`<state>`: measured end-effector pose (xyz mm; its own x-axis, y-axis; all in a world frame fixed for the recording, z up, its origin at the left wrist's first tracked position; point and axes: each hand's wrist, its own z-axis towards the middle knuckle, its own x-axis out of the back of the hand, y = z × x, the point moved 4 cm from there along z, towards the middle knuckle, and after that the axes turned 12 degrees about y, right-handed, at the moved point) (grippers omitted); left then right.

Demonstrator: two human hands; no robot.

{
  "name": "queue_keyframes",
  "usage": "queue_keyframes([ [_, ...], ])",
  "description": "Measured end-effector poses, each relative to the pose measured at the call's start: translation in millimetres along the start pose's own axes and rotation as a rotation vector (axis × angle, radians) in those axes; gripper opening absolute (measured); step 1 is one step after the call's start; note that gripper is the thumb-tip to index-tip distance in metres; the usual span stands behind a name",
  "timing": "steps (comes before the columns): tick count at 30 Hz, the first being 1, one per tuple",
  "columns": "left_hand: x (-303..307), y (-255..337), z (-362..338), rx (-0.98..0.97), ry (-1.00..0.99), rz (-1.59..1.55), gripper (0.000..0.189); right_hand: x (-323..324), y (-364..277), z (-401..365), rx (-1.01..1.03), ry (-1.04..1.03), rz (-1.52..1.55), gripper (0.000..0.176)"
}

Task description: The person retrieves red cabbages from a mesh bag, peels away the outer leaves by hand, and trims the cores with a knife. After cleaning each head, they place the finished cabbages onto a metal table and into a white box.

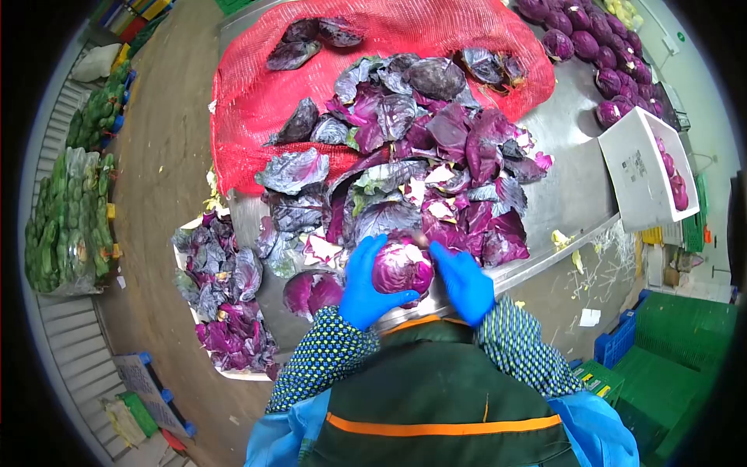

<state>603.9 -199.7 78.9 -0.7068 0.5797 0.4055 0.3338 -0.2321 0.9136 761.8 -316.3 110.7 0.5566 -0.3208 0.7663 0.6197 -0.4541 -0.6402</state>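
Observation:
A red cabbage (402, 271) with a pale, partly stripped top sits at the table's near edge, right in front of my apron. My left hand (367, 286), in a blue glove, wraps round its left side with the thumb along the bottom. On the other side, my blue-gloved right hand (464, 286) is closed close to the cabbage's upper right. A small brownish blur shows at its fingertips; I cannot tell what it is. Another red cabbage (313, 293) rests to the left of my left hand. Loose outer cabbage leaves (389, 210) are heaped just beyond.
A red mesh sack (257, 101) lies across the metal table (572, 156). Whole red cabbages (591, 39) are piled at the far right, near a white box (634, 167). A white crate of leaves (233, 375) stands at left. Green crates (661, 373) are at lower right.

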Motion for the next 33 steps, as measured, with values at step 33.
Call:
queue_keyframes([
  [33, 63, 98, -19, -0.552, 0.226, 0.0, 0.093, 19, 14, 52, -0.71, -0.126, 0.838, 0.026],
])
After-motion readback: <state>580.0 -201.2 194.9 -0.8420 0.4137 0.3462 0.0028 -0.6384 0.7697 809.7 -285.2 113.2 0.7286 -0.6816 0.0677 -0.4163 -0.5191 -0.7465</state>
